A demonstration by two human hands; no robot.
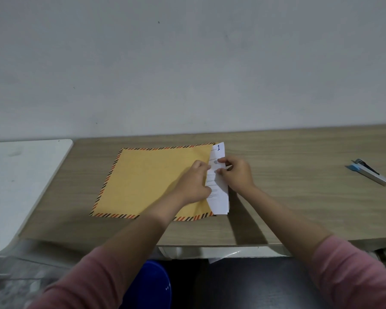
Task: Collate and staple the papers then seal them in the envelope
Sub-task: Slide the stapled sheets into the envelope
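Note:
A large yellow envelope with an orange-and-black striped border lies flat on the wooden desk. A white stack of papers, marked "1" at its top, sticks out of the envelope's right-hand opening. My left hand rests on the envelope at its right edge, fingers on the opening. My right hand pinches the protruding papers from the right. Most of the paper stack is hidden inside the envelope.
A stapler with a blue end lies on the desk at the far right. A white table adjoins the desk on the left. A blue bucket stands on the floor under the desk's front edge.

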